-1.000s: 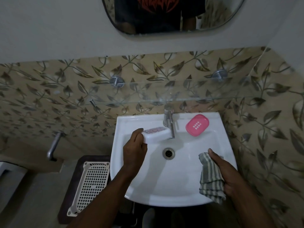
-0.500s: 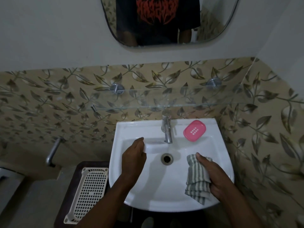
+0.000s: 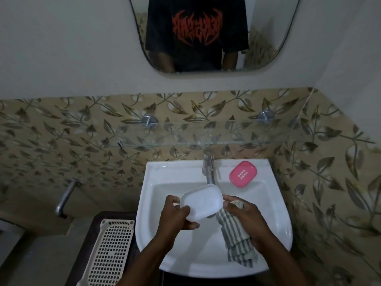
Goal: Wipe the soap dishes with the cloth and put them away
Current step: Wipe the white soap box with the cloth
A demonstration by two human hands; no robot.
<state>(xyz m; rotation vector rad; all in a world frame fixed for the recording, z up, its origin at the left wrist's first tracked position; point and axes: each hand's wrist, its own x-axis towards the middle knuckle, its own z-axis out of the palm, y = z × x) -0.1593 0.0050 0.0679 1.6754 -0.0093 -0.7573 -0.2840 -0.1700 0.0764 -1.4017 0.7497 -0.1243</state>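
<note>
Over the white sink (image 3: 274, 219), the left hand (image 3: 173, 219) is gripping the white soap dish (image 3: 201, 202), its long side reaching rightward to the right hand (image 3: 245, 217), which is clutching the striped cloth (image 3: 235, 240).

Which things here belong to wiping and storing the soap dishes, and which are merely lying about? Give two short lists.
Job: white soap dish, held by left hand; striped cloth, in right hand; pink soap dish, on the sink rim.
Lying about: tap; glass shelf; mirror; cream perforated tray beside the sink, purpose unclear.
</note>
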